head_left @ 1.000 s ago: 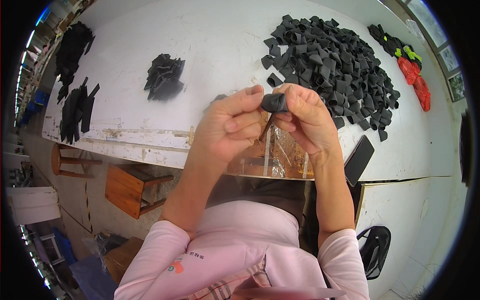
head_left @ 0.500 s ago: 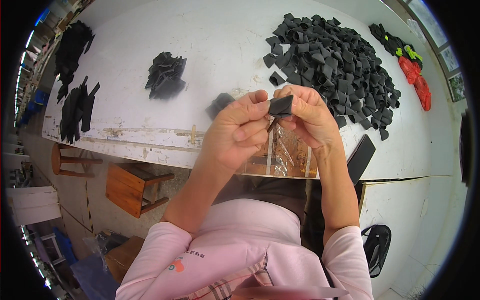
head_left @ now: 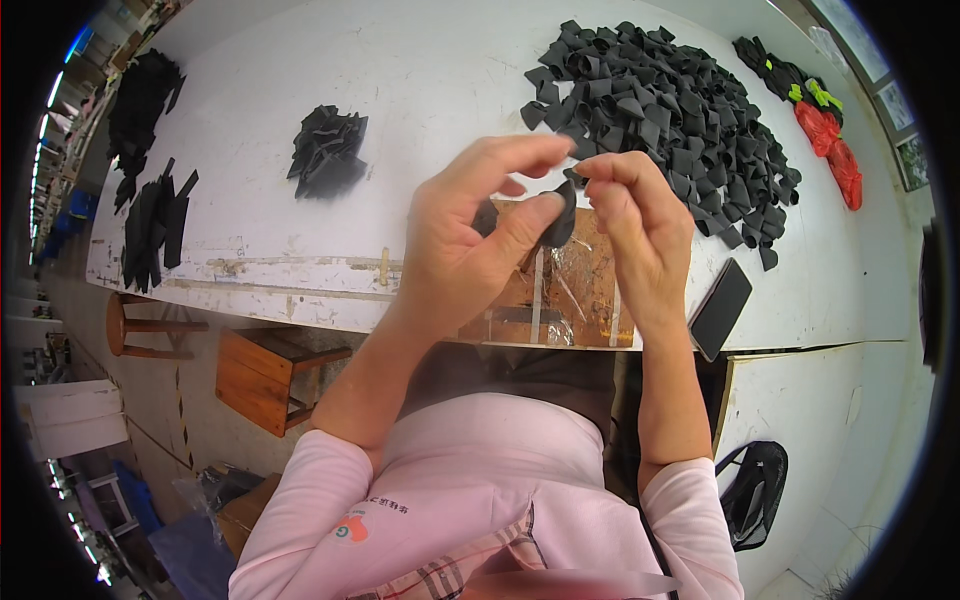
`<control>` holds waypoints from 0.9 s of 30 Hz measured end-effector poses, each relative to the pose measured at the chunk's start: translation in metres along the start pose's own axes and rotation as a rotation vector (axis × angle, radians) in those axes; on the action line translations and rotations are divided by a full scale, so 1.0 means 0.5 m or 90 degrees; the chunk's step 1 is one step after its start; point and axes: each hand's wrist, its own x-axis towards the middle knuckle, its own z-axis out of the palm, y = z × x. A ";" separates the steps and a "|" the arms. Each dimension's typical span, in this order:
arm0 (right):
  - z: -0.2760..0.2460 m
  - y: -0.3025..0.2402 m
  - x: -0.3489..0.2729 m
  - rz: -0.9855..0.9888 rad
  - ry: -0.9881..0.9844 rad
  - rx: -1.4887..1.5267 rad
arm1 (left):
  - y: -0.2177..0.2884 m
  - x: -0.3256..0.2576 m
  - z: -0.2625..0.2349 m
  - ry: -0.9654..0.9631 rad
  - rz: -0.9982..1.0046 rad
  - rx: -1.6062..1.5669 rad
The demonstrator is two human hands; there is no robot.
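Note:
A small folded black fabric piece point(head_left: 563, 222) hangs between my hands, above the near edge of the white table. My right hand point(head_left: 645, 235) is closed, its curled fingertips at the piece's upper corner. My left hand point(head_left: 455, 235) has its fingers spread and arched, the thumb lying against the piece's left side; its fingertips are slightly blurred. Another dark piece point(head_left: 485, 217) shows partly behind my left hand. Beyond my right hand spreads a large heap of folded black fabric loops point(head_left: 660, 110). A smaller pile of flat black pieces point(head_left: 330, 150) lies to the left.
Black strips point(head_left: 155, 225) and a dark bundle point(head_left: 140, 100) lie at the table's left end. Under my hands is a brown taped board point(head_left: 590, 290). A phone point(head_left: 720, 310) rests at right; red plastic bags point(head_left: 830, 150) lie far right. A wooden stool point(head_left: 265, 375) stands below left.
My left fingers have come off the fabric piece and spread apart, leaving the thumb against it. My right hand has moved slightly right. The piece now hangs more upright.

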 end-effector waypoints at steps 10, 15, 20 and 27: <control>0.027 -0.027 -0.005 -0.252 0.047 -0.177 | -0.010 -0.016 0.013 0.176 -0.144 -0.264; 0.030 -0.040 -0.007 -0.295 0.100 -0.270 | 0.003 -0.022 0.005 0.217 -0.225 -0.533; 0.028 -0.008 -0.004 -0.240 0.093 -0.197 | 0.006 -0.034 0.018 0.271 -0.247 -0.460; 0.024 0.014 -0.013 -0.159 0.036 -0.132 | 0.008 -0.037 0.012 0.215 -0.232 -0.308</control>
